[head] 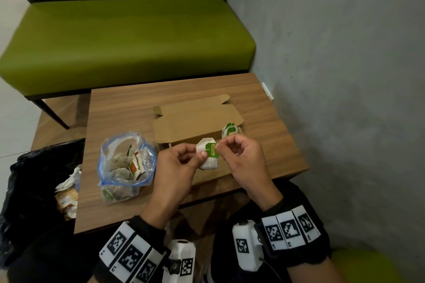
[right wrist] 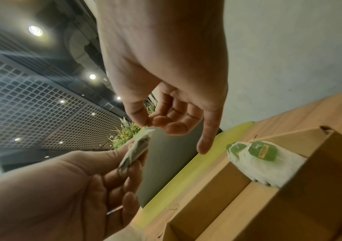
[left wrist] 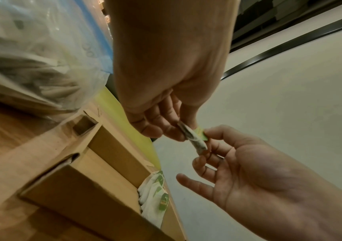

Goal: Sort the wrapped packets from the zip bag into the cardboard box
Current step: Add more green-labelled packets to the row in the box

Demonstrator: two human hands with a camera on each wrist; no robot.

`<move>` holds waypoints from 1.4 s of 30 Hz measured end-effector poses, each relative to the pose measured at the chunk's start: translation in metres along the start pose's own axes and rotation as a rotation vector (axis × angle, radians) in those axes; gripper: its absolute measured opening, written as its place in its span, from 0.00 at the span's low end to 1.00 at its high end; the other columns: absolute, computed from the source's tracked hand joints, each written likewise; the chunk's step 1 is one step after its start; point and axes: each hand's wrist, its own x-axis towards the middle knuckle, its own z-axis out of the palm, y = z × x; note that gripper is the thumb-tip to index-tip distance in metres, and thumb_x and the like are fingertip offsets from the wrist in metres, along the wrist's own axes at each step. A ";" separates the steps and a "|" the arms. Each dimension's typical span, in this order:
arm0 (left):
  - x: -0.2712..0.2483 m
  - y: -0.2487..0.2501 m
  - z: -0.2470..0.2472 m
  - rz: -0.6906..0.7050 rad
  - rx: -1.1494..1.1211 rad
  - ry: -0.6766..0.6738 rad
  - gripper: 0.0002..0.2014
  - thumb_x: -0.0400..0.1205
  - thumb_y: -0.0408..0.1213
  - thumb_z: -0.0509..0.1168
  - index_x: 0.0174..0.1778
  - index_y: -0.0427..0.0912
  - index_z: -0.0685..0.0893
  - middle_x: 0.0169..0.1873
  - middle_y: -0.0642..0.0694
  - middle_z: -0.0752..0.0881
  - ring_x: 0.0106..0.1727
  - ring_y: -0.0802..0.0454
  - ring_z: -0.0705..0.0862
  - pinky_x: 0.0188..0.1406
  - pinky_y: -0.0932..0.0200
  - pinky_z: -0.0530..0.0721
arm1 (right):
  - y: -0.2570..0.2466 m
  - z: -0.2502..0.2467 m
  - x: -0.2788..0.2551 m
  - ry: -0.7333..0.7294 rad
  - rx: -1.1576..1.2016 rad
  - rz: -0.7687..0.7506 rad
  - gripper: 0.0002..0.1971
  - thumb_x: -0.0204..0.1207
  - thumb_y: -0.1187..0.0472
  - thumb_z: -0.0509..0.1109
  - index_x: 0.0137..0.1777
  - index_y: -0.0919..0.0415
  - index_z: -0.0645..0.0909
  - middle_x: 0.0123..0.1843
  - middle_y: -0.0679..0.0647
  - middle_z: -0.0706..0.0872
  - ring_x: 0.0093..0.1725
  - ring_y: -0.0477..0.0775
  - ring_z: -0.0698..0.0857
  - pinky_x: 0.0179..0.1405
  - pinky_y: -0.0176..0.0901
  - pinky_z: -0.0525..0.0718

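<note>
A white wrapped packet (head: 208, 156) with a green tag (head: 212, 150) is held over the front of the open cardboard box (head: 197, 122). My left hand (head: 200, 156) grips the packet (left wrist: 192, 140) between thumb and fingers. My right hand (head: 219, 145) pinches the top edge of the green tag (left wrist: 202, 136). The right wrist view shows the packet (right wrist: 135, 153) edge-on, with the right hand (right wrist: 147, 124) pinching its top. Two or three similar packets (head: 230, 130) (right wrist: 258, 156) stand at the box's right end. The open zip bag (head: 126, 163), to the left of the box, holds several more packets.
Box and bag sit on a small wooden table (head: 119, 110). A black rubbish bag (head: 34, 179) with torn wrappers stands at the table's left edge. Behind the table is a green bench (head: 126, 41), and a grey wall (head: 345, 76) runs close along the right.
</note>
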 end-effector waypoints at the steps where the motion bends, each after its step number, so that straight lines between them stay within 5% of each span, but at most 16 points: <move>1: 0.000 0.000 0.000 0.000 -0.011 0.006 0.03 0.79 0.32 0.72 0.47 0.41 0.89 0.34 0.48 0.92 0.30 0.64 0.86 0.28 0.72 0.79 | 0.002 0.001 0.000 0.004 0.001 0.026 0.02 0.76 0.66 0.76 0.42 0.62 0.87 0.33 0.48 0.88 0.33 0.40 0.84 0.34 0.35 0.81; 6: -0.001 0.000 0.001 0.002 -0.056 -0.017 0.04 0.81 0.32 0.69 0.49 0.40 0.89 0.33 0.50 0.91 0.31 0.66 0.86 0.29 0.72 0.79 | 0.007 -0.001 0.004 -0.086 -0.023 0.130 0.07 0.75 0.60 0.78 0.52 0.54 0.86 0.45 0.59 0.90 0.43 0.58 0.89 0.43 0.52 0.89; 11: 0.004 -0.007 0.004 0.037 0.018 -0.070 0.06 0.83 0.34 0.68 0.51 0.40 0.90 0.38 0.48 0.92 0.39 0.61 0.88 0.38 0.70 0.82 | -0.001 -0.015 0.011 -0.174 -0.035 0.109 0.05 0.76 0.66 0.76 0.43 0.54 0.88 0.37 0.47 0.90 0.38 0.43 0.86 0.39 0.39 0.85; 16: 0.003 -0.013 0.006 0.072 0.096 -0.105 0.06 0.83 0.34 0.68 0.51 0.42 0.90 0.36 0.47 0.91 0.36 0.57 0.87 0.38 0.66 0.84 | 0.001 -0.023 0.016 -0.151 -0.018 0.127 0.04 0.77 0.64 0.75 0.42 0.55 0.89 0.39 0.52 0.90 0.39 0.47 0.85 0.40 0.46 0.86; 21: 0.001 -0.015 0.008 0.079 0.114 -0.062 0.07 0.84 0.36 0.66 0.48 0.44 0.91 0.34 0.47 0.90 0.35 0.59 0.86 0.37 0.67 0.83 | 0.003 -0.023 0.014 -0.201 -0.013 0.132 0.04 0.77 0.66 0.76 0.44 0.56 0.88 0.38 0.49 0.90 0.38 0.44 0.86 0.37 0.41 0.85; 24: 0.000 -0.018 0.007 0.075 0.146 -0.056 0.08 0.85 0.39 0.66 0.51 0.47 0.91 0.37 0.49 0.91 0.40 0.54 0.88 0.40 0.58 0.85 | 0.005 -0.025 0.015 -0.193 -0.042 0.123 0.03 0.76 0.65 0.76 0.45 0.55 0.89 0.41 0.52 0.91 0.40 0.46 0.87 0.39 0.43 0.87; 28: 0.002 -0.024 0.003 0.014 0.284 -0.064 0.11 0.83 0.41 0.68 0.61 0.49 0.88 0.47 0.56 0.90 0.47 0.63 0.86 0.45 0.62 0.84 | 0.014 -0.048 0.029 -0.106 -0.324 0.109 0.01 0.77 0.58 0.76 0.46 0.52 0.89 0.40 0.47 0.89 0.39 0.40 0.84 0.39 0.41 0.83; 31: -0.001 -0.030 -0.001 -0.024 0.483 -0.165 0.12 0.84 0.43 0.67 0.64 0.52 0.85 0.50 0.59 0.87 0.44 0.63 0.84 0.40 0.69 0.79 | 0.024 -0.068 0.045 -0.042 -0.582 0.104 0.04 0.77 0.54 0.76 0.41 0.45 0.86 0.43 0.46 0.85 0.42 0.46 0.81 0.45 0.49 0.84; 34: -0.008 -0.033 -0.002 0.053 0.740 -0.303 0.14 0.84 0.45 0.66 0.66 0.55 0.82 0.56 0.61 0.85 0.44 0.66 0.81 0.44 0.73 0.75 | 0.031 -0.078 0.056 -0.183 -0.679 0.193 0.05 0.76 0.54 0.76 0.40 0.45 0.85 0.51 0.46 0.80 0.54 0.49 0.79 0.57 0.50 0.80; 38: -0.012 -0.032 0.000 0.188 0.953 -0.359 0.14 0.85 0.45 0.63 0.67 0.56 0.81 0.61 0.59 0.83 0.58 0.62 0.80 0.51 0.72 0.69 | 0.039 -0.077 0.065 -0.373 -0.748 0.281 0.07 0.73 0.54 0.79 0.37 0.44 0.84 0.56 0.51 0.79 0.62 0.55 0.78 0.68 0.58 0.77; 42: -0.010 -0.034 -0.001 0.208 0.957 -0.383 0.14 0.86 0.44 0.63 0.68 0.55 0.81 0.62 0.57 0.81 0.59 0.61 0.80 0.53 0.70 0.73 | 0.053 -0.067 0.068 -0.189 -0.904 0.249 0.02 0.74 0.52 0.78 0.45 0.47 0.88 0.61 0.51 0.77 0.70 0.56 0.72 0.71 0.55 0.73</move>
